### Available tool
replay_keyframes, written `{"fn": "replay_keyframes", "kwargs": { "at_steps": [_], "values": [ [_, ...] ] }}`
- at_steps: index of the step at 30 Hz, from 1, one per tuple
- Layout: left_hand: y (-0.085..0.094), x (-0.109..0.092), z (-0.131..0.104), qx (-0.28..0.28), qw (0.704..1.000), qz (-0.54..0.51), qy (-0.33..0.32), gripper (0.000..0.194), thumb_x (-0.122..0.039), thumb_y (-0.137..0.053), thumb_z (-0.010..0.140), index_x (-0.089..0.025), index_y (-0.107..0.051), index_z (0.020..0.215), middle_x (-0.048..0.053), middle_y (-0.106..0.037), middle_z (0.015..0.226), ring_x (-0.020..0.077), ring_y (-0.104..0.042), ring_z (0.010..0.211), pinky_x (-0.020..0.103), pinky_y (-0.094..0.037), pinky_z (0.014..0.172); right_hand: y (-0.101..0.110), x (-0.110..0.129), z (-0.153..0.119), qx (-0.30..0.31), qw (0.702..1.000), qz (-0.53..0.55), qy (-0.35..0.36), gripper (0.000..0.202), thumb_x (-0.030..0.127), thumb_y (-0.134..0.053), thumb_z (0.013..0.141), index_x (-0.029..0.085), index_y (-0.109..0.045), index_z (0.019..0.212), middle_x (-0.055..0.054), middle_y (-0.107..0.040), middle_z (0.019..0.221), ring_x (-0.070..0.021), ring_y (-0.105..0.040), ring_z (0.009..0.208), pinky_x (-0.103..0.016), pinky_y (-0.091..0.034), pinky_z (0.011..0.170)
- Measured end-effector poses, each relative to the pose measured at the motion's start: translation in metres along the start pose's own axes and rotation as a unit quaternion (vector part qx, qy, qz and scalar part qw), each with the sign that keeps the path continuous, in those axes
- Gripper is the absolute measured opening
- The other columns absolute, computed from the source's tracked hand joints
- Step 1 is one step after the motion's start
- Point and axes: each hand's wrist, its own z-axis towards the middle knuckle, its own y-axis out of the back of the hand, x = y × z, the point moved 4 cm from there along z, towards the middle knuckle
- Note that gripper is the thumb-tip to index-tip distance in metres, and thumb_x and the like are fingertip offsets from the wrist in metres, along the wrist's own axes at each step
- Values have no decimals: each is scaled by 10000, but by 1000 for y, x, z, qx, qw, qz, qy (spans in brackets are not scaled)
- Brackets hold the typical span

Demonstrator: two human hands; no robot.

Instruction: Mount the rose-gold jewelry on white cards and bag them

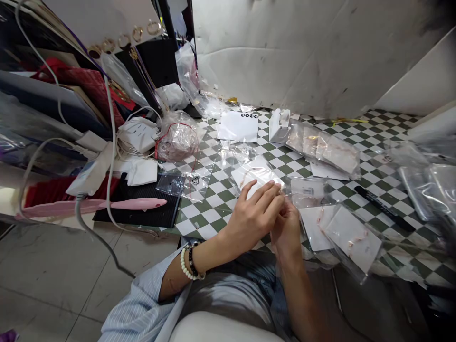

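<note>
My left hand (254, 209), with a white and a black bead bracelet at the wrist, reaches over to my right hand (288, 223). Their fingertips meet, closed together at one spot; whatever they pinch is hidden behind the fingers. Just beyond the fingers is a white card in a clear plastic bag (254, 172), with a thin pinkish chain at its left side. Whether the fingers grip that bag does not show. Right of my right hand lie a white card with a pinkish bracelet (315, 225) and a bagged card with a similar bracelet (354, 240).
A checkered tabletop (210, 209) carries a black marker (384, 209), a stack of bagged cards (324, 147), a white paper (238, 126) and clear bags (188, 183). Leftward are a pink-handled brush (138, 204), a power strip (92, 171) and cables. A white panel (285, 52) stands behind.
</note>
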Motion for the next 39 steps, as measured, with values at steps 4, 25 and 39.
{"fn": "replay_keyframes", "kwargs": {
  "at_steps": [4, 25, 39],
  "values": [
    [29, 9, 27, -42, 997, -25, 51, 172, -141, -482, 1013, -107, -645, 969, 58, -754, 828, 134, -702, 639, 224, -551, 567, 17, 39, -6, -72, 989, -6, 133, 250, 434, -770, 789, 227, -641, 840, 5, -653, 792, -128, -630, 706, -243, -520, 636],
    [42, 76, 18, 82, 781, -559, 266, 760, -616, -816, 697, -180, -605, 1282, 150, -739, 1130, 279, -716, 1071, 375, -636, 866, 4, 108, 19, 132, 960, 30, 246, 285, 420, -584, 963, 193, -754, 932, -39, -752, 764, -155, -713, 651, -276, -542, 628],
    [69, 49, 24, -122, 825, -463, 299, 144, -306, -743, 878, -164, -722, 894, 26, -777, 825, 181, -765, 776, 292, -677, 735, 25, 123, 9, 59, 946, 84, 308, 122, 315, -688, 901, 213, -754, 899, -3, -747, 735, -144, -679, 586, -286, -502, 604]
  ]
}}
